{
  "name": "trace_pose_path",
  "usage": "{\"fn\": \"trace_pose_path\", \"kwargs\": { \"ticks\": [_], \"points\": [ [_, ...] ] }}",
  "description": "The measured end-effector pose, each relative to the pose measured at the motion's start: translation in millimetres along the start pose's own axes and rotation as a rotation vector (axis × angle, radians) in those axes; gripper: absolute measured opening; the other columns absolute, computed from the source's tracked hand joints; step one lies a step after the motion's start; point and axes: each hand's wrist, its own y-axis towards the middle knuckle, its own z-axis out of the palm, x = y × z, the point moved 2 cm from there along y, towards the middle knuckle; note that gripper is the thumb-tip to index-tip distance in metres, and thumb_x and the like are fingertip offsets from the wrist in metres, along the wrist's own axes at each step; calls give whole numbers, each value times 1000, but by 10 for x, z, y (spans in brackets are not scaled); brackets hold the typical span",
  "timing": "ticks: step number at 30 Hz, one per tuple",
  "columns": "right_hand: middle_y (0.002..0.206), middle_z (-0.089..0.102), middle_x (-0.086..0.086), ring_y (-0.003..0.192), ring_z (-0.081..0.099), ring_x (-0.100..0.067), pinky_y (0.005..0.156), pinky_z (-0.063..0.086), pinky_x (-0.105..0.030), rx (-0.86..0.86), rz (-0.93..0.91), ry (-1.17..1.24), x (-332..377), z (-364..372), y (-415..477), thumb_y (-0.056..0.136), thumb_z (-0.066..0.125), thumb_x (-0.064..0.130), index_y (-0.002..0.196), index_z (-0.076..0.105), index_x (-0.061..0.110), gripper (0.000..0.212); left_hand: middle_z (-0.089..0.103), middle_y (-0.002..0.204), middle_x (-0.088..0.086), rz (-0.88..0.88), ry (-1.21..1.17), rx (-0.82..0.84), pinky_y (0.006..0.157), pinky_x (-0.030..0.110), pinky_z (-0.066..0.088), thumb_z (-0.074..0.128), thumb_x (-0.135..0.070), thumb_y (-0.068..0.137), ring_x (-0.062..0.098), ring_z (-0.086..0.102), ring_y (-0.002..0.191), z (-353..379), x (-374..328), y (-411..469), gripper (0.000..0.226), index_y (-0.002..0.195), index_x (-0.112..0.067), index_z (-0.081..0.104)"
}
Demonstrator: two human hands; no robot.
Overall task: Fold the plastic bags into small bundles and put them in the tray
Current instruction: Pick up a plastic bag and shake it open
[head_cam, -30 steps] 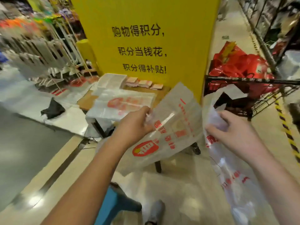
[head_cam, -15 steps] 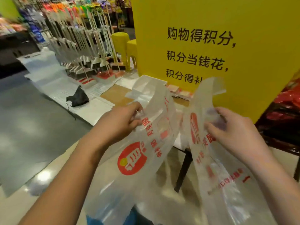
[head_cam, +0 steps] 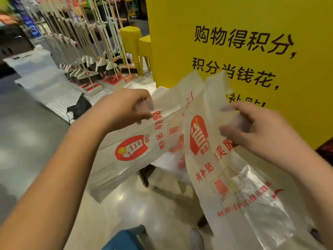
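Two translucent white plastic bags with red print are up in the air, one per hand. The left hand (head_cam: 126,109) pinches the top edge of the left bag (head_cam: 137,159), fingers curled tight on the film. The right hand (head_cam: 261,130) grips the right bag (head_cam: 225,177) near its handles, thumb and fingers closed on the plastic. Half a second ago they hung apart; now their edges overlap in front of the tall yellow sign board (head_cam: 234,24). Looks like lining up, with no fold started yet, and the tray is out of view.
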Motion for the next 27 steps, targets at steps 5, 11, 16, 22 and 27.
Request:
{"fn": "trace_pose_path", "kwargs": {
  "ticks": [5,11,16,22,27],
  "points": [
    [76,68,19,70,62,-2,64,48,-30,6,-50,4,-199,-160,572,84,74,35,115,61,38,34,66,80,-12,62,-16,-31,63,26,50,70,-36,89,-7,65,65,-106,49,481,16,84,-35,55],
    [77,71,16,71,65,2,66,51,-31,2,-26,-31,-620,-352,1222,84,73,35,114,60,45,35,69,82,-24,108,-1,96,66,18,48,69,-30,90,-4,67,72,-88,144,927,9,92,-37,63],
    [82,72,23,75,68,3,78,56,-35,79,-51,-10,-775,-422,1588,83,68,37,123,59,49,43,64,85,-32,164,52,198,72,23,48,66,-32,91,-2,65,80,-115,109,1238,13,90,-44,63],
    [87,71,23,84,69,2,79,54,-24,32,-40,-36,-881,-520,1885,85,68,36,118,66,52,37,68,84,-19,248,-16,366,74,19,50,62,-59,84,-1,65,84,-185,29,1667,17,88,-44,66],
    [92,75,13,84,70,-10,79,58,-42,22,38,-204,-770,-461,2084,84,65,42,118,71,39,34,73,91,-20,328,36,462,80,32,57,69,-46,86,0,69,83,5,107,2099,11,97,-44,71]
  ]
}}
